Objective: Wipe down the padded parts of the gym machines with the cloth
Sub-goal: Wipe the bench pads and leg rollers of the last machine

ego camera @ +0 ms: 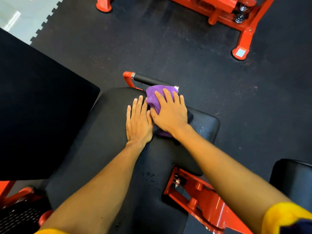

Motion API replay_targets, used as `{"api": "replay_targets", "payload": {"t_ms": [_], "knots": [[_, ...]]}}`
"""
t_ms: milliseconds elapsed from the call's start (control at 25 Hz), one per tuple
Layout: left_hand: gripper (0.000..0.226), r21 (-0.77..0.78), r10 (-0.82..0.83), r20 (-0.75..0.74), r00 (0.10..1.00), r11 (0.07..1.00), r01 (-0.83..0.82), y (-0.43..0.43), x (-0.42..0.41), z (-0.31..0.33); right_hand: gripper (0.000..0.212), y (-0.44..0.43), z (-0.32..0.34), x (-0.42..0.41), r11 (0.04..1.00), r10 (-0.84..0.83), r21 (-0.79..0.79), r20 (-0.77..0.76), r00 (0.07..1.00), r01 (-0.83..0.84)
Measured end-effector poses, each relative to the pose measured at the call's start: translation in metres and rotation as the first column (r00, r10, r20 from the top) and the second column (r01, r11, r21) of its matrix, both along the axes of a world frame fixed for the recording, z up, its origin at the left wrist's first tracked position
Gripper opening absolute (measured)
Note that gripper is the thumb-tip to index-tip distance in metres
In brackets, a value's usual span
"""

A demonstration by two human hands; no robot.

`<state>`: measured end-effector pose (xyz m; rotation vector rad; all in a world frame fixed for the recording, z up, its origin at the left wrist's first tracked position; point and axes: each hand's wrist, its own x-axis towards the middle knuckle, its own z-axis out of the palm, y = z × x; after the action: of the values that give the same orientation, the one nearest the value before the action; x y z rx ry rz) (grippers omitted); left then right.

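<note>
A wide black seat pad (pixel 104 149) on a red frame (pixel 202 200) fills the middle of the view, with speckled rubber floor (pixel 185 48) beyond it. The right hand (pixel 170 114) lies flat, fingers straight and slightly spread, pressing the cloth down on the pad's far end. The left hand (pixel 138 122) rests flat on the bare pad just beside it, fingers straight and together, holding nothing. The purple cloth (pixel 155 97) is bunched under the right fingers, next to a black-gripped handle (pixel 146 80).
</note>
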<state>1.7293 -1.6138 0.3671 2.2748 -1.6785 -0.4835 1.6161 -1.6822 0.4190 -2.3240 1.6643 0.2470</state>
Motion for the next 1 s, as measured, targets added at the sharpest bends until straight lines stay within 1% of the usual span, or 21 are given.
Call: {"api": "replay_targets", "payload": {"t_ms": [80,160,280,400,440,520,600,720,800,880,1000], "knots": [[0.054,-0.006,-0.004,0.002,1.0,1.0,0.004,-0.001,0.001,-0.001,0.06,-0.035,-0.002,0.017,0.993,0.021,0.116,0.037,0.999,-0.025],[0.056,-0.003,0.022,-0.03,0.999,1.0,-0.022,-0.001,0.0,0.002,0.056,-0.046,0.0,0.016,0.989,0.032,0.141,0.023,0.999,-0.035],[0.062,-0.012,0.025,-0.004,1.0,1.0,-0.025,-0.001,-0.001,0.004,0.065,-0.029,0.016,-0.022,0.997,-0.004,0.075,-0.068,0.998,0.009],[0.062,0.002,0.022,-0.003,1.0,1.0,-0.022,0.0,-0.002,0.005,0.064,-0.01,0.035,-0.076,0.99,-0.142,-0.007,-0.08,0.987,0.142],[0.063,0.006,0.019,-0.002,1.0,1.0,-0.019,0.0,-0.003,0.006,0.062,-0.009,0.036,-0.083,0.987,-0.162,-0.034,-0.094,0.982,0.16],[0.062,0.006,0.026,0.006,1.0,1.0,-0.026,-0.001,-0.002,0.005,0.062,-0.014,0.028,-0.066,0.992,-0.116,-0.054,-0.107,0.988,0.11],[0.061,0.0,0.027,-0.002,1.0,1.0,-0.027,0.0,-0.002,0.004,0.06,-0.019,0.014,-0.031,0.998,-0.056,-0.023,-0.068,0.996,0.054],[0.056,-0.016,0.036,-0.023,0.999,0.999,-0.036,0.0,-0.001,0.004,0.058,-0.014,0.007,-0.005,0.997,-0.081,-0.009,0.002,0.997,0.081],[0.056,-0.015,0.034,-0.027,0.999,0.999,-0.035,0.0,-0.002,0.005,0.062,0.011,0.011,-0.026,0.994,-0.069,-0.079,0.045,0.997,0.073],[0.056,-0.015,0.035,-0.026,0.999,0.999,-0.035,0.0,-0.002,0.003,0.067,0.029,0.013,-0.058,0.982,-0.097,-0.158,0.068,0.993,0.107],[0.055,-0.019,0.039,-0.029,0.999,0.999,-0.039,-0.001,-0.002,0.002,0.069,0.021,0.015,-0.066,0.968,-0.225,-0.109,0.012,0.974,0.225]]}}
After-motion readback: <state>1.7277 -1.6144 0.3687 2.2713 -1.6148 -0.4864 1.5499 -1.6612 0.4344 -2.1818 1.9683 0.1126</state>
